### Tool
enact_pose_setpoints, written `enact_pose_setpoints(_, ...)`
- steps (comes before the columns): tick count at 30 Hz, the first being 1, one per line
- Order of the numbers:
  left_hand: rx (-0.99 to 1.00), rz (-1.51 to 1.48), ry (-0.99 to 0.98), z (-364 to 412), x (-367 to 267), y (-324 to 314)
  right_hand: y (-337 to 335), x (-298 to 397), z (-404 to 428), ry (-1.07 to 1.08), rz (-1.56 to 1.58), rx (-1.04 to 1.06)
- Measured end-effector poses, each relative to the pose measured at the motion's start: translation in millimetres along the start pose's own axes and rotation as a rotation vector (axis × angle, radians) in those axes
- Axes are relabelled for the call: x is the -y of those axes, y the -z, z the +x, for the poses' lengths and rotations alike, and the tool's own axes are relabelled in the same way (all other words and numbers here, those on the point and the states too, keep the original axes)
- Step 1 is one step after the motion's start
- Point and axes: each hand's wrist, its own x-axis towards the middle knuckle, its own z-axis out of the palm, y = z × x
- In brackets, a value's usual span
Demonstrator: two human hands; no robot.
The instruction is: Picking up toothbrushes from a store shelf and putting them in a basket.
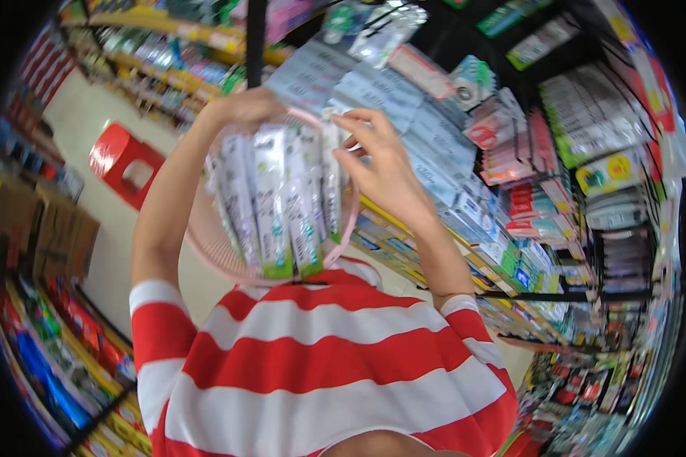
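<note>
A round pink plastic basket (206,243) is held up against the front of my striped shirt. Several slim plastic-wrapped packs (271,200) in white and purple with green ends lie side by side in it; their contents cannot be made out. My left hand (251,107), blurred, grips the basket's far rim, its fingers partly hidden. Over the basket's right side is my right hand (380,157), with thumb and fingers apart. Its fingertips are close to the top of the rightmost pack (331,188); whether they touch it cannot be told.
Light blue boxes (377,94) are stacked on the shelf just beyond the basket. Hanging packs (594,114) fill hooks at the right. A red stool-like object (127,165) stands on the floor at left, with cardboard cartons (63,228) nearer. Further stocked shelves (57,365) run along lower left.
</note>
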Motion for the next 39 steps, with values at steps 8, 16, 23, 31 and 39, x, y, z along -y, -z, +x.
enact_pose_setpoints(8, -0.16, -0.131, 0.15, -1.9, -9.7, -10.6, 171.9, 15.6, 36.0, 0.118, -0.498, -0.45)
enact_pose_setpoints(16, -0.378, -0.042, 0.144, -13.7, -34.1, -12.3, 345.7, -129.5, 116.7, -0.37, -1.138, -0.377)
enact_pose_setpoints(23, -0.439, -0.028, 0.217, -33.0, -32.4, -15.2, 383.1, -219.8, 153.5, -0.606, -0.683, -0.66)
enact_pose_setpoints(31, -0.472, -0.051, 0.276, -48.7, -33.2, -13.2, 391.8, -249.5, 173.2, -0.566, -0.302, -0.937)
enact_pose_setpoints(39, -0.435, -0.041, 0.328, -43.6, -33.9, -10.6, 383.4, -219.1, 175.7, -0.456, 0.398, -1.086)
